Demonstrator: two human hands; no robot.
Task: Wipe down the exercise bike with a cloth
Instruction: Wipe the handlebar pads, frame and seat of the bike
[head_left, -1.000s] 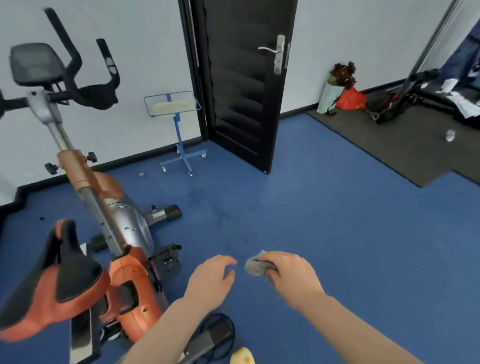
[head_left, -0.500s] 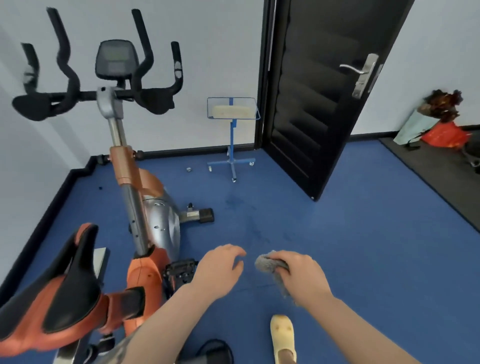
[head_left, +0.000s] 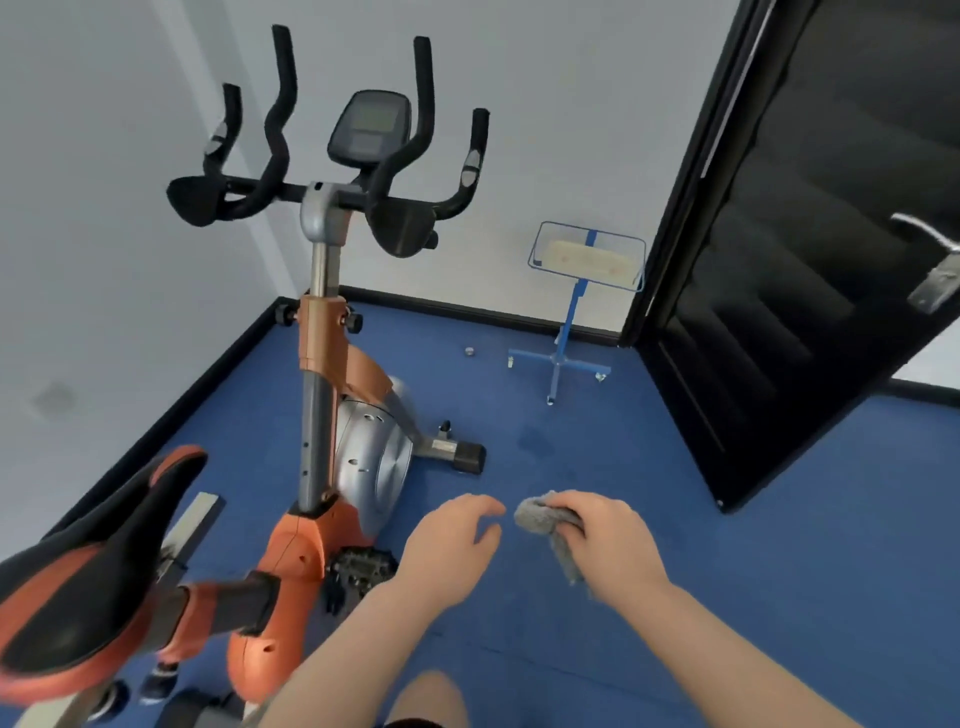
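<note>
Head view: blue stand (head_left: 570, 332) beside black door (head_left: 810, 249)

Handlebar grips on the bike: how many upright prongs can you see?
4. Far-left short prong, tall left prong, tall right prong beside the console, short far-right prong. None appear hidden.

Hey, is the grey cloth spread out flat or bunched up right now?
Bunched up. The grey cloth is wadded in the right hand, whose fingers curl round it; one crumpled end sticks out toward the left hand, and a tail hangs below.
</note>
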